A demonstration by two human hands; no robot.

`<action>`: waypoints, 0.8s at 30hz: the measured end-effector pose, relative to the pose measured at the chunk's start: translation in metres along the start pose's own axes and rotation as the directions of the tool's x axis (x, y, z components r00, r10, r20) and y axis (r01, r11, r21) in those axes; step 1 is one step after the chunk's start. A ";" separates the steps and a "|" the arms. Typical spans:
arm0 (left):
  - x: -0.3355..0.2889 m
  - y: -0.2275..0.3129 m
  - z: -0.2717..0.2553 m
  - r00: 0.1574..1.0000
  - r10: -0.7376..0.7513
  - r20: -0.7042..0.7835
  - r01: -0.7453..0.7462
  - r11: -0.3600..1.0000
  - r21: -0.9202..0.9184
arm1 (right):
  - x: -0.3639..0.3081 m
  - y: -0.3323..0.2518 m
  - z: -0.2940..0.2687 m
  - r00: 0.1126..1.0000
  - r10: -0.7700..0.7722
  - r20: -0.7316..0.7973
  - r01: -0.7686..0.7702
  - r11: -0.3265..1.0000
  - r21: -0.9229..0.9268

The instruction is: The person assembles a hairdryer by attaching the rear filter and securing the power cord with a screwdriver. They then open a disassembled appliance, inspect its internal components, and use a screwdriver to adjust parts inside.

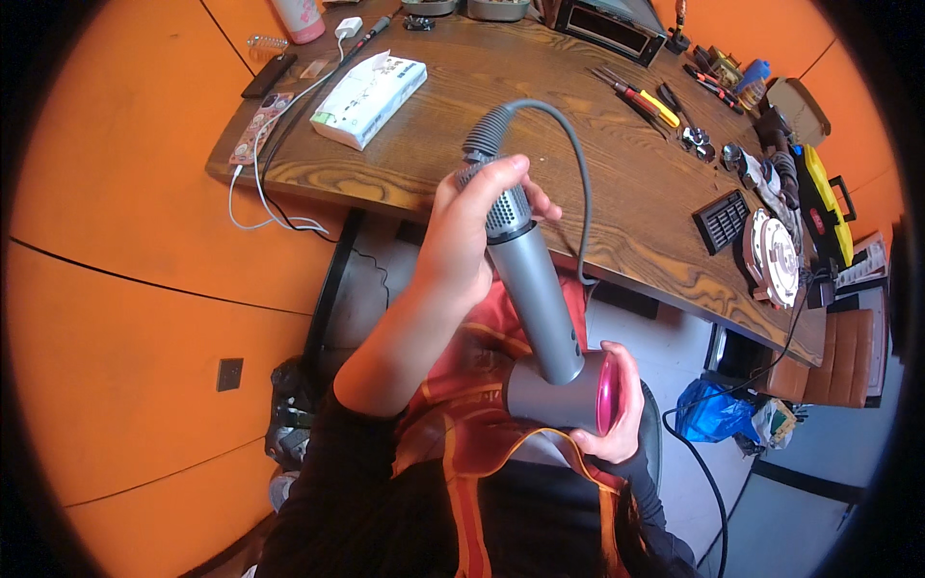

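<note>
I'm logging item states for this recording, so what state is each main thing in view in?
Hair dryer: held, tilted; on or off, cannot tell
Left hand: closed around the perforated end
Right hand: gripping the pink rim
Grey cable: attached, arching
White packet: lying on the table
Yellow-handled tool: lying there too
Blue bag: crumpled

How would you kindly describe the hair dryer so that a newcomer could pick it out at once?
Start at the wooden table and come to the edge nearest the wearer. There, the left hand and right hand hold the hair dryer, grey with a long cord. A bright pink ring sets it apart from the darker red clothing behind.
</note>
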State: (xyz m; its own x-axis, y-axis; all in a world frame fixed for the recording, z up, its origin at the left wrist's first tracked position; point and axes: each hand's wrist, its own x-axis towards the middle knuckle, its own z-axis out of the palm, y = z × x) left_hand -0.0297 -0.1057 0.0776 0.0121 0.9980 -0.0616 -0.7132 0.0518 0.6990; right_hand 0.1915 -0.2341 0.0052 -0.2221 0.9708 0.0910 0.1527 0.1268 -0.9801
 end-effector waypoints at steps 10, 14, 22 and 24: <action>0.008 0.006 0.004 0.998 0.033 0.054 -0.038 0.996 0.085 | -0.006 0.007 0.001 1.000 0.027 0.000 -0.027 0.996 0.083; 0.003 0.004 0.005 0.998 0.021 0.059 -0.029 0.989 0.145 | -0.007 0.013 0.002 1.000 0.008 0.000 -0.008 0.995 0.103; -0.011 -0.005 0.008 1.000 -0.032 0.000 0.031 0.988 0.151 | -0.004 0.018 0.010 0.998 -0.060 -0.029 0.061 0.998 0.032; -0.013 -0.005 0.005 0.999 -0.039 -0.010 0.040 0.988 0.147 | -0.004 0.015 0.010 0.998 -0.055 -0.025 0.057 0.997 0.059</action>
State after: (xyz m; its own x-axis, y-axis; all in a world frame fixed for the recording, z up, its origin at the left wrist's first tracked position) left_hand -0.0228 -0.1183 0.0790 0.0330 0.9949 -0.0956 -0.6012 0.0962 0.7933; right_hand 0.1848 -0.2378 -0.0115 -0.2062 0.9670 0.1496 0.0831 0.1696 -0.9820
